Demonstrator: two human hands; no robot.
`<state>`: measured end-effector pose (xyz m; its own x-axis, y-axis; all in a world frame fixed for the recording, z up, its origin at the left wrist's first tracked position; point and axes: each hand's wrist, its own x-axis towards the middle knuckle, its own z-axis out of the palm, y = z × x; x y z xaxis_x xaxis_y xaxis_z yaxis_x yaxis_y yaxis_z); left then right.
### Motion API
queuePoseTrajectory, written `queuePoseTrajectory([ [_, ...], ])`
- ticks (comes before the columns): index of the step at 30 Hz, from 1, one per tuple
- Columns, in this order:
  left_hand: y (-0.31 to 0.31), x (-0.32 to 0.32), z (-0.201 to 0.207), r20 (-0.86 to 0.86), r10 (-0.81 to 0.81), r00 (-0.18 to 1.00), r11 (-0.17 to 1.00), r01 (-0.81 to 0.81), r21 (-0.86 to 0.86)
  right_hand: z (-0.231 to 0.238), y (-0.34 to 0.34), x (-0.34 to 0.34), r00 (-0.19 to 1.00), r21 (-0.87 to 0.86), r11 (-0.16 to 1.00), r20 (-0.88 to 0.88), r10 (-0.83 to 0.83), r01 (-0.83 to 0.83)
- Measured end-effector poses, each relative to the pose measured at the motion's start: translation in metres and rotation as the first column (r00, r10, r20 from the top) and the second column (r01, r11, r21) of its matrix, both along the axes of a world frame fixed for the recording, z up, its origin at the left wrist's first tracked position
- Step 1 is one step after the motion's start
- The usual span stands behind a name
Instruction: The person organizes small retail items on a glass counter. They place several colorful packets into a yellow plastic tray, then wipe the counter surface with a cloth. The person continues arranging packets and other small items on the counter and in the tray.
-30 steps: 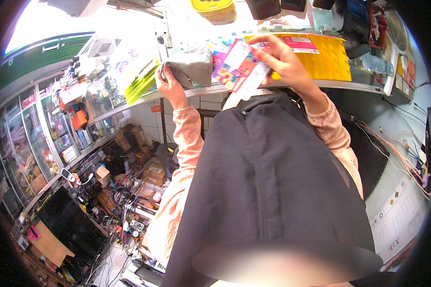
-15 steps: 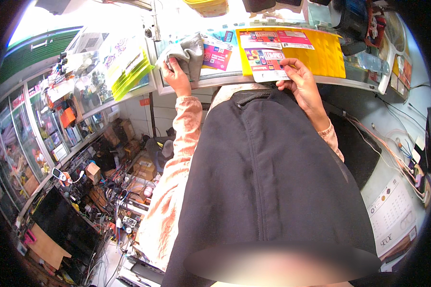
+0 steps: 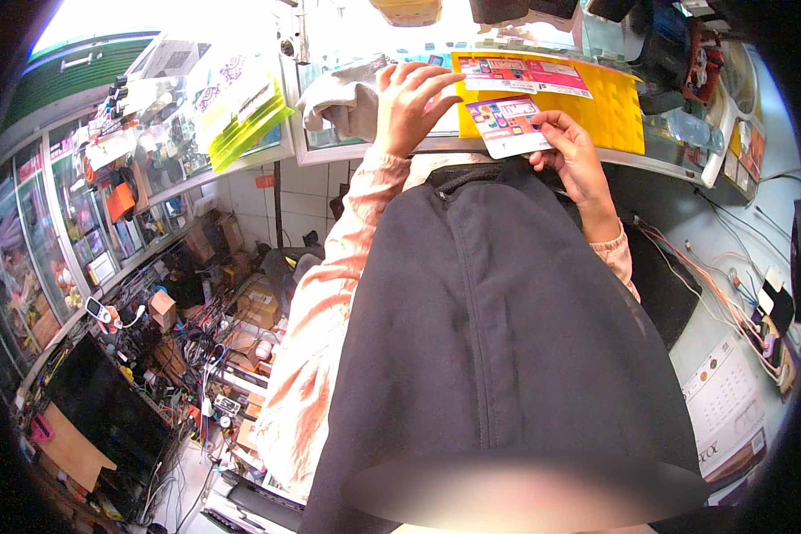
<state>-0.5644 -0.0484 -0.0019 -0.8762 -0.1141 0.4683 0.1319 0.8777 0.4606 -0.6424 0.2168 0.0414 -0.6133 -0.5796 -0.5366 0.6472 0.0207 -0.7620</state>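
Right hand (image 3: 571, 153) pinching a printed card (image 3: 507, 126), left hand (image 3: 407, 105) spread open on glass counter (image 3: 659, 147), cluttered shop shelves (image 3: 80, 222).

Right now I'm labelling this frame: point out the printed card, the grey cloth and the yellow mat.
printed card (image 3: 507, 126), head view, middle of its face.
grey cloth (image 3: 343, 100), head view, bunched middle.
yellow mat (image 3: 610, 116), head view, bare right part.

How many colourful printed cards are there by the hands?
2. One colourful card is held in the right hand, near the left hand. The other card lies flat on the yellow sheet behind it. More may be hidden under the hands.
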Motion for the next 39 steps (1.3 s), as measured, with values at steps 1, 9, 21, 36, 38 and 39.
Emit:
queuePoseTrajectory([
  [1, 0.001, -0.009, -0.003, -0.03, -0.033, 0.999, 0.999, 0.034, 0.027, 0.0, -0.001, 0.0, 1.0, -0.002, 1.0, -0.004, -0.011, 0.011],
  [9, -0.005, -0.039, -0.01, -0.072, 0.061, 0.996, 0.99, -0.05, 0.135, 0.005, -0.003, 0.003, 0.999, 0.022, 0.999, -0.015, -0.032, 0.032],
  [21, -0.001, -0.026, -0.003, -0.02, -0.002, 1.0, 0.996, 0.003, 0.086, -0.007, -0.02, -0.001, 0.992, 0.014, 0.993, 0.025, -0.121, 0.121],
  [36, -0.034, 0.042, 0.0, 0.284, 0.284, 0.916, 0.956, -0.249, -0.152, 0.0, -0.003, 0.009, 0.798, 0.311, 0.918, -0.602, -0.011, 0.248],
  [38, -0.029, 0.052, 0.0, 0.173, 0.381, 0.908, 0.884, -0.303, -0.357, 0.007, -0.006, 0.009, 0.718, 0.28, 0.921, -0.696, -0.001, 0.273],
  [39, -0.029, 0.054, -0.001, 0.131, 0.429, 0.894, 0.829, -0.331, -0.451, 0.013, -0.009, 0.009, 0.707, 0.308, 0.9, -0.707, 0.001, 0.307],
])
